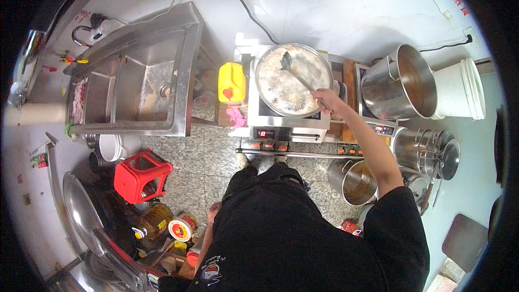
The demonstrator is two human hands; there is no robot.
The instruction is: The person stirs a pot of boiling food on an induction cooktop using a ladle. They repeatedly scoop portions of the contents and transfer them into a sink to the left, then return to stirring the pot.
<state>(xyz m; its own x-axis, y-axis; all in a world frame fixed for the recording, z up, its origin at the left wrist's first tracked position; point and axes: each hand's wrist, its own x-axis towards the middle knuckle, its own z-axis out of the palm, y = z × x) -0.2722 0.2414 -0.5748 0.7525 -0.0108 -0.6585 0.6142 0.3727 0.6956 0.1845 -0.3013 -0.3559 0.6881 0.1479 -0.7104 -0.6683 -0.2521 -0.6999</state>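
Note:
My right hand (327, 101) is closed around the handle of a metal ladle (300, 78). The ladle's dark bowl end lies in a wide round pot (263, 103) of pale, foamy, steaming liquid. Beneath the pot is an induction cooker (288, 127) with a lit display. Down beside my hip hangs my left hand (214, 211), its fingers curled; whether they hold anything is not clear. A yellow jug (232, 83) with a red cap stands left of the pot, and a pink cloth or glove (236, 117) lies below it.
A steel sink (184, 89) with pieces of raw meat (79, 101) stands left. Right of the cooker is a tall stockpot (379, 89) beside white buckets (458, 89). On the floor are a red stool (140, 176), an oil bottle (156, 221) and another steel pot (352, 182).

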